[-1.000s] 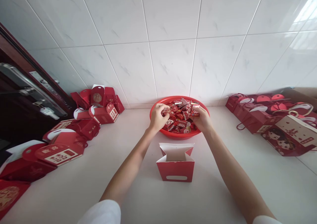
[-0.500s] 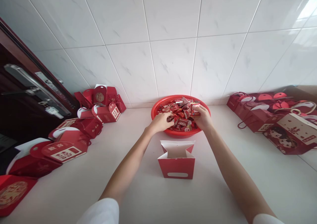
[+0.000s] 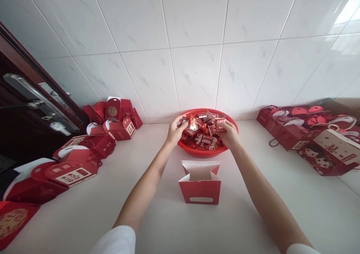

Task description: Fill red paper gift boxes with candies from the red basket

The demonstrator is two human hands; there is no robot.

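Observation:
Both hands are over a red plastic basket (image 3: 208,153) filled with red-wrapped candies (image 3: 204,139). At its left rim, my left hand (image 3: 176,129) pinches a shiny red-and-gold wrapped candy (image 3: 192,126). On the basket's right side my right hand (image 3: 230,133) is closed on another red candy packet (image 3: 221,126), partly hidden by the fingers. In front of the basket stands a red paper gift box (image 3: 200,191), upright, its top unfolded and its white inside showing.
Folded red gift boxes (image 3: 75,164) line the left side, beside a dark door with a metal handle (image 3: 39,102). More red boxes (image 3: 295,130) stand at the right, with a cream-topped box (image 3: 329,153) nearest. A tiled wall (image 3: 197,74) rises behind the basket.
My left hand has risen from among the candies toward the basket's left rim, now with a shiny candy in its fingers. My right hand stays nearly in place with its packet.

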